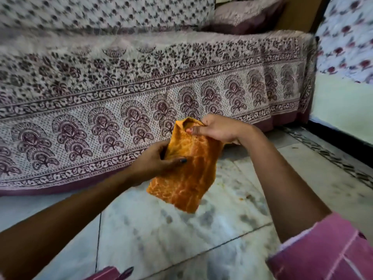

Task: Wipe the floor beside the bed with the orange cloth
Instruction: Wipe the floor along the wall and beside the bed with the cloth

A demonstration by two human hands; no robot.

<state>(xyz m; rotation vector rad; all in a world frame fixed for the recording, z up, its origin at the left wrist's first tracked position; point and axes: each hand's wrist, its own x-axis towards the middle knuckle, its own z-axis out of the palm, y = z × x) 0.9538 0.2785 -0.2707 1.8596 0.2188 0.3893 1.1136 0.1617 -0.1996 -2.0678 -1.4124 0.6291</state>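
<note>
An orange cloth (187, 170) hangs folded in the air above the marble floor (181, 235), just in front of the bed. My right hand (219, 129) pinches its top edge between thumb and fingers. My left hand (159, 161) grips the cloth's left side, thumb lying across the front. The cloth's lower end dangles free, clear of the floor. The bed (141, 93) is draped in a white sheet printed with maroon flowers that falls almost to the floor.
A pillow (246, 15) lies at the bed's far end. A flowered curtain (347, 37) hangs at the right above a pale wall with a dark skirting (339, 138). The floor tiles show grey smudges and small orange specks (245, 196).
</note>
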